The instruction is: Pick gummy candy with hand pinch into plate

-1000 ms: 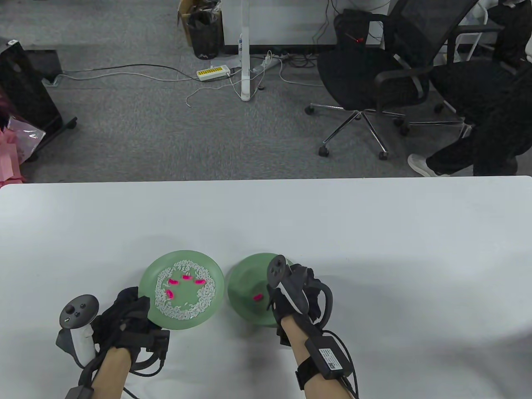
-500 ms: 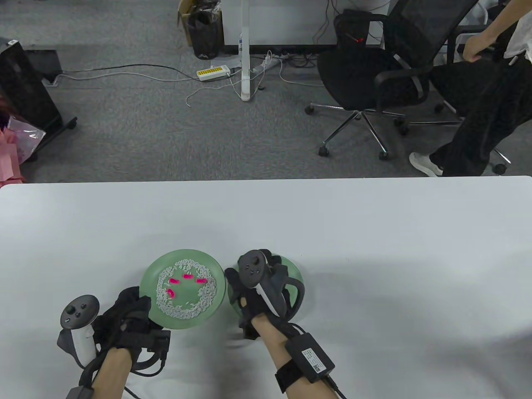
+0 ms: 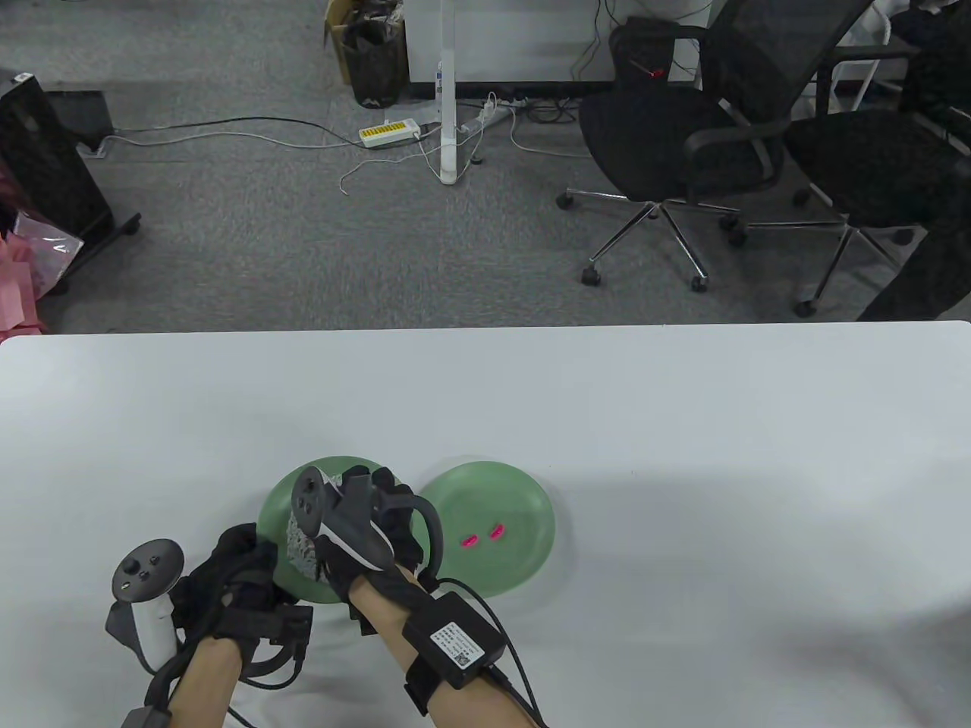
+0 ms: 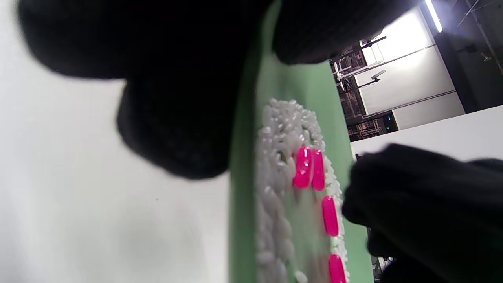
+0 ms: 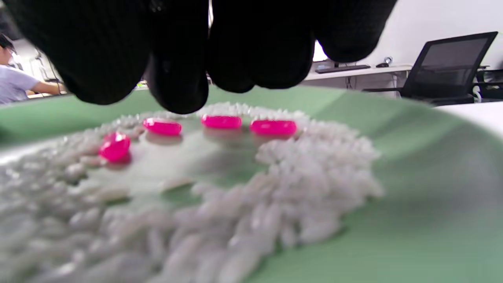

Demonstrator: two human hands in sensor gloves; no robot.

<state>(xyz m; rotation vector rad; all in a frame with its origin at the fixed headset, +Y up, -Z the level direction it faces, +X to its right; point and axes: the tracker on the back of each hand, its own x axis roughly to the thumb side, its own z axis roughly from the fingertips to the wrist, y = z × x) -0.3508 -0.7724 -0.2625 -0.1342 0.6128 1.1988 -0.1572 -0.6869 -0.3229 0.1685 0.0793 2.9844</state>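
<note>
Four pink gummy candies point(image 5: 221, 121) lie inside a ring of rice grains point(image 5: 314, 184) on the left green plate point(image 3: 274, 508), just under my right hand's point(image 3: 364, 523) gloved fingertips point(image 5: 178, 90), which hang bunched together above them, holding nothing. Two more gummies point(image 3: 484, 535) lie in the right green plate point(image 3: 523, 500), beside that hand. My left hand point(image 3: 235, 576) grips the left plate's near rim.

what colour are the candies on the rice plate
Bright pink candies, lying inside the ring of white rice on the green plate; clearest in the right wrist view.
</note>
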